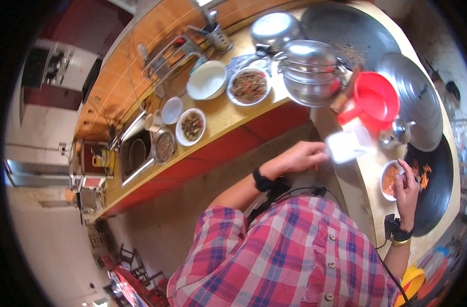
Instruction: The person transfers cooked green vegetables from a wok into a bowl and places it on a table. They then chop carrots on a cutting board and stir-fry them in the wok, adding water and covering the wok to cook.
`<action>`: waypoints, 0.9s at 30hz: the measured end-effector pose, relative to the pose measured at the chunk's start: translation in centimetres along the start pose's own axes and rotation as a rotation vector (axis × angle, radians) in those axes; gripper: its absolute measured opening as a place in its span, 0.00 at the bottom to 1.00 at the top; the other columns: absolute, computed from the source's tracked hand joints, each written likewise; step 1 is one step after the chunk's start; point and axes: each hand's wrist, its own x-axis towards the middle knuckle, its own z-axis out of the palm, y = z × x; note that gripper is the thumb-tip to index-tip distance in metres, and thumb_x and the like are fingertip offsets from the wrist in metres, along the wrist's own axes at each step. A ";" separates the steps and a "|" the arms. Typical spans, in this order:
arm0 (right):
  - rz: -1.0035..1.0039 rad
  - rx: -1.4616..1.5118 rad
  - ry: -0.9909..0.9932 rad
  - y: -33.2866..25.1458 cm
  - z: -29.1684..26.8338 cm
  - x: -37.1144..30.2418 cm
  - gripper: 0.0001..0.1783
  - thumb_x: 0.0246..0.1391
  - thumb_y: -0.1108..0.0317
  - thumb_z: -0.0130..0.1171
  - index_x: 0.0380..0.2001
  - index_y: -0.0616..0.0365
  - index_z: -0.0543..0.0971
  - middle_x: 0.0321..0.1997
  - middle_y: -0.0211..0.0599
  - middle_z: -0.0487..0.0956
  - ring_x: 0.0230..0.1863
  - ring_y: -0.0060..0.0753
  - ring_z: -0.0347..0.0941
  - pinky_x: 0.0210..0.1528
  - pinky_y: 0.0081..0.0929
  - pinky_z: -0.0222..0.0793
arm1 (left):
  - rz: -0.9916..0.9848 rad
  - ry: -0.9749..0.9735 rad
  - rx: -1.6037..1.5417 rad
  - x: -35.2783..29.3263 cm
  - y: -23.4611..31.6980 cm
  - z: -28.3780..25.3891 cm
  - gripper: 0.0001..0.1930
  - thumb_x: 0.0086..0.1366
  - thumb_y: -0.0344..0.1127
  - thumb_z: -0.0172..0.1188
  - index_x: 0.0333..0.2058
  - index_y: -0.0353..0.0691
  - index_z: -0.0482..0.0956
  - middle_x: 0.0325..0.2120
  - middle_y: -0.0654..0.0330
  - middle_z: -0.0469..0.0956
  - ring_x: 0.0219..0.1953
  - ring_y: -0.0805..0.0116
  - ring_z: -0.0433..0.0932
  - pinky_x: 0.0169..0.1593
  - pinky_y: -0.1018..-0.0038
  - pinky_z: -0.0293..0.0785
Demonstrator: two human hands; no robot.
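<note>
My left hand is closed on the edge of a small white container, squarish and blurred by motion, held out by the counter's edge. My right hand grips the rim of a white bowl with orange shreds in it, which look like carrot. That bowl is at the near edge of a dark wok, where more orange shreds lie. Just beyond the white container is a red plastic ladle or dipper, and a shiny metal pot or kettle stands between it and the wok.
A large metal lid leans over the right counter. Farther back are a stacked steamer, a second wok and a metal basin. Along the left counter stand filled bowls, an empty white bowl and a sink.
</note>
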 end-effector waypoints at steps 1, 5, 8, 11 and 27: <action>-0.007 0.025 -0.005 -0.8 1.9 0.1 0.21 0.57 0.65 0.50 0.53 0.58 0.68 0.21 0.20 0.64 0.19 0.11 0.57 0.20 0.13 0.52 | -0.018 0.069 -0.026 -2.6 -1.4 -2.1 0.13 0.65 0.41 0.50 0.40 0.36 0.73 0.27 0.65 0.73 0.26 0.76 0.74 0.31 0.77 0.72; -0.040 0.071 -0.170 -4.1 9.1 0.7 0.19 0.58 0.67 0.48 0.53 0.60 0.68 0.19 0.22 0.66 0.18 0.11 0.60 0.19 0.12 0.55 | -0.066 0.524 -0.216 -12.0 -7.7 -8.7 0.12 0.66 0.39 0.49 0.41 0.38 0.73 0.24 0.67 0.71 0.24 0.78 0.73 0.29 0.79 0.71; -0.076 -0.025 -0.240 -6.4 13.6 0.3 0.20 0.57 0.69 0.48 0.53 0.60 0.67 0.19 0.22 0.65 0.19 0.12 0.61 0.20 0.12 0.56 | -0.131 0.775 -0.199 -16.7 -13.0 -13.2 0.13 0.66 0.40 0.48 0.42 0.38 0.71 0.22 0.68 0.70 0.22 0.79 0.72 0.27 0.81 0.69; -0.087 -0.002 -0.233 -7.9 16.4 -0.9 0.19 0.57 0.70 0.48 0.52 0.60 0.68 0.19 0.22 0.64 0.19 0.12 0.60 0.21 0.13 0.56 | -0.228 0.964 -0.259 -19.1 -17.9 -16.8 0.12 0.65 0.40 0.48 0.37 0.37 0.72 0.20 0.65 0.71 0.19 0.78 0.73 0.20 0.81 0.67; 0.169 -0.172 0.215 -3.3 11.5 -9.0 0.18 0.57 0.69 0.48 0.51 0.57 0.70 0.18 0.24 0.67 0.16 0.15 0.61 0.20 0.15 0.59 | -0.163 1.101 -0.572 -14.3 -26.1 -25.2 0.18 0.65 0.43 0.49 0.49 0.40 0.63 0.34 0.54 0.74 0.32 0.60 0.78 0.31 0.70 0.76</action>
